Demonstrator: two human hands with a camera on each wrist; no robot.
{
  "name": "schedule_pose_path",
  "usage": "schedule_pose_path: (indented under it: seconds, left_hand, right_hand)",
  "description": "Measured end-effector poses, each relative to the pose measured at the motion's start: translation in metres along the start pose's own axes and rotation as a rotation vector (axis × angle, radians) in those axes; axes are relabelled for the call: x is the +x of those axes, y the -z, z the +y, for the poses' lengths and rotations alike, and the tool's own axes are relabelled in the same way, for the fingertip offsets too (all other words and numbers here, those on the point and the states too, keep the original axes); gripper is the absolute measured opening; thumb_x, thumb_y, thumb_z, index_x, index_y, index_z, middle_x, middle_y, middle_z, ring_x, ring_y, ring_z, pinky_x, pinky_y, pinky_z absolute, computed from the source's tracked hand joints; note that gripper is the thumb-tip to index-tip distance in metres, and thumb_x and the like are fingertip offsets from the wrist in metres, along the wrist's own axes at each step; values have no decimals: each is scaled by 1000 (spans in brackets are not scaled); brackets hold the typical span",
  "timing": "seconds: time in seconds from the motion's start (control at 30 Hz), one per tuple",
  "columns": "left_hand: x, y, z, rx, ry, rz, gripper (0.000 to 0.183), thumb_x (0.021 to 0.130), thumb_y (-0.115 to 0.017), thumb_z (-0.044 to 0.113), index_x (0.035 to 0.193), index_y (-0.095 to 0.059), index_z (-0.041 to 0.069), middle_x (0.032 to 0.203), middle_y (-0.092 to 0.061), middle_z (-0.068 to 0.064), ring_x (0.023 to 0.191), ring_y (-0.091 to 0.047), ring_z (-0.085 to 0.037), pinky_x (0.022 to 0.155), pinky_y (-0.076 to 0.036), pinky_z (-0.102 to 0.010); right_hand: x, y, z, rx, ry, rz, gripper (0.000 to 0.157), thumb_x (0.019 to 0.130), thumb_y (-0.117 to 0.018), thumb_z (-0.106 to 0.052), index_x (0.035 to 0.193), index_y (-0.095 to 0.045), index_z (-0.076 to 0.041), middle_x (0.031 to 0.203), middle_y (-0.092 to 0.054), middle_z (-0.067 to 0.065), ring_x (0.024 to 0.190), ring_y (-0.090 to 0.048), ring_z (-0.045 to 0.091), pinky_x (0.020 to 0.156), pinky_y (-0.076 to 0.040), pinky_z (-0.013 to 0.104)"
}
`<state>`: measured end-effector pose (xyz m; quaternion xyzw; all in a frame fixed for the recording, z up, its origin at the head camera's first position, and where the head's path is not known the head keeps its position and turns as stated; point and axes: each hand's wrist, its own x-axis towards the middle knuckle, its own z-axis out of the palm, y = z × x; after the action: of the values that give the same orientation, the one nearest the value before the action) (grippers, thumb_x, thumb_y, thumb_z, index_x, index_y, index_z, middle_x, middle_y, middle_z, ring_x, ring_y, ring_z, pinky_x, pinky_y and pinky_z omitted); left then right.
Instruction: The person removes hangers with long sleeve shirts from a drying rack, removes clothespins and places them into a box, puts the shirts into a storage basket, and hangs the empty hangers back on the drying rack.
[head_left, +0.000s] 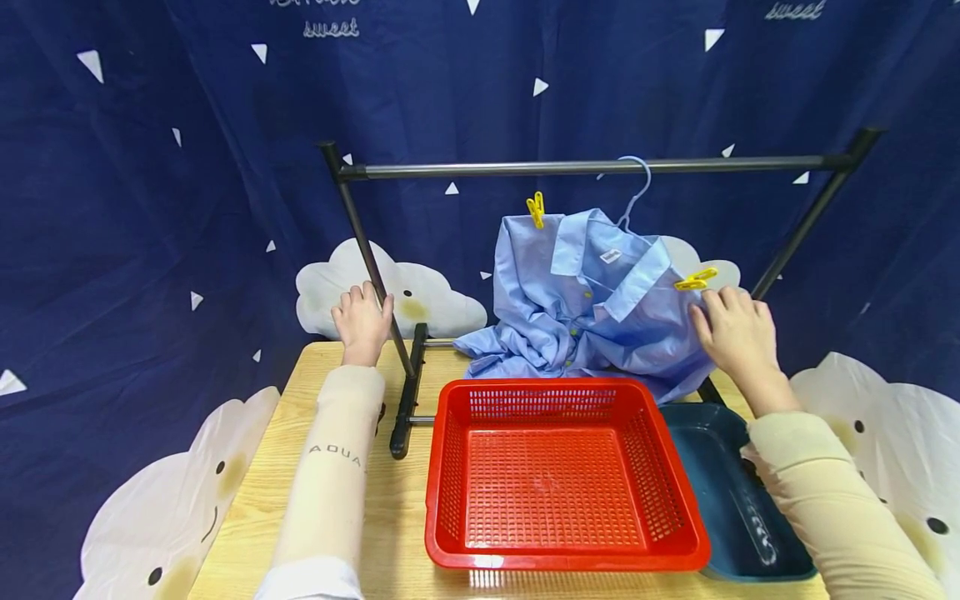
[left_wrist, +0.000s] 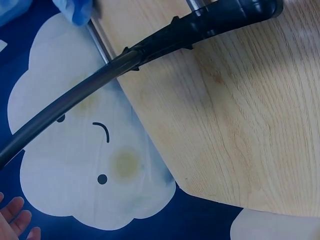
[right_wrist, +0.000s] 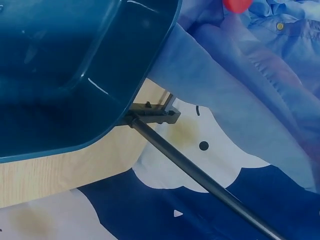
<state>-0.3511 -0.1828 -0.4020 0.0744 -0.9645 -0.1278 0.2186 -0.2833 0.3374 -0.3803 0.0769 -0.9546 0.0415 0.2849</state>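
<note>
A light blue collared shirt point(head_left: 517, 275) hangs on a blue hanger point(head_left: 636, 196) hooked over the rail, one shoulder lower than the other. A yellow clothespin point(head_left: 536, 210) clips its left shoulder; a second yellow clothespin point(head_left: 696, 279) sits at the lower right one. My right hand point(head_left: 738, 333) is beside that second clothespin, fingers loosely bent and thumb by the sleeve; firm contact cannot be made out. My left hand point(head_left: 362, 325) is at the rack's left post point(head_left: 360, 229); its relaxed fingers point(left_wrist: 14, 210) hold nothing in the left wrist view.
The black clothes rack point(head_left: 465, 170) stands on a wooden table point(head_left: 300, 400). A red perforated basket point(head_left: 551, 483) sits in front of the shirt. Right of it, under my right forearm, lies a dark blue tray point(head_left: 738, 517). Behind hangs a navy curtain point(head_left: 435, 92).
</note>
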Motion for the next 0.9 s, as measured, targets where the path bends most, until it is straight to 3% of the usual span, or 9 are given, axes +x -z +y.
schedule_pose_path:
  seconds: [0.23, 0.9]
  left_hand:
    - [-1, -1, 0, -3, 8, 0, 47, 93, -43, 41, 117, -46, 1, 111, -49, -20, 106, -42, -36, 83, -33, -50]
    - [0, -1, 1, 12, 22, -7, 47, 92, -45, 40, 119, -46, 2, 111, -48, -21, 106, -43, -37, 83, -33, -51]
  right_hand:
    - [-2, -5, -1, 9, 28, 84, 21, 93, -46, -22, 94, -46, -1, 85, -45, 19, 85, -45, 41, 74, -33, 52]
    - [-6, -10, -1, 21, 70, 188, 15, 92, -46, -14, 93, -46, 1, 81, -44, 18, 78, -45, 40, 66, -31, 49]
